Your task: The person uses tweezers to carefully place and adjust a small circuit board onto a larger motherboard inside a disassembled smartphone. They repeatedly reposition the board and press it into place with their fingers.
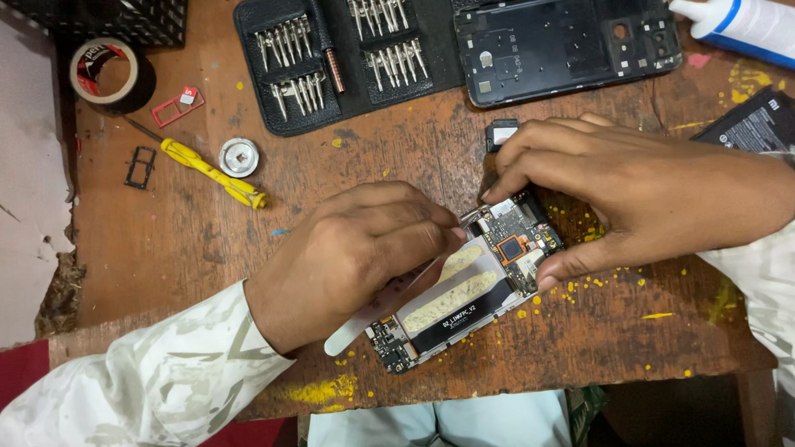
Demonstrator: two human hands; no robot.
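Two hands meet over an opened phone (466, 292) lying near the front edge of the table (186, 231), its long axis running on a slant — lower left toward the person, upper right away. Its bared inside faces up: a pale battery bay in the middle, a circuit board (520, 239) at the upper-right end.

At that upper-right end the right hand (625, 185) clamps the phone, fingers (502, 186) pressed on the far edge of the board and the thumb on the near edge. From the opposite side the left hand (354, 251) comes in along the same slant, its fingers closed on a flat white pry tool (374, 308) whose tip points up-right toward the board; whether the tip touches the board cannot be told, since the fingers cover it. So the board lies just beyond the left fingers, between both hands.

Farther out — a black back cover (567, 37) and a case of screwdriver bits (339, 49) at the far edge, a yellow screwdriver (211, 173), a tape roll (106, 71) and a white glue bottle (752, 26).
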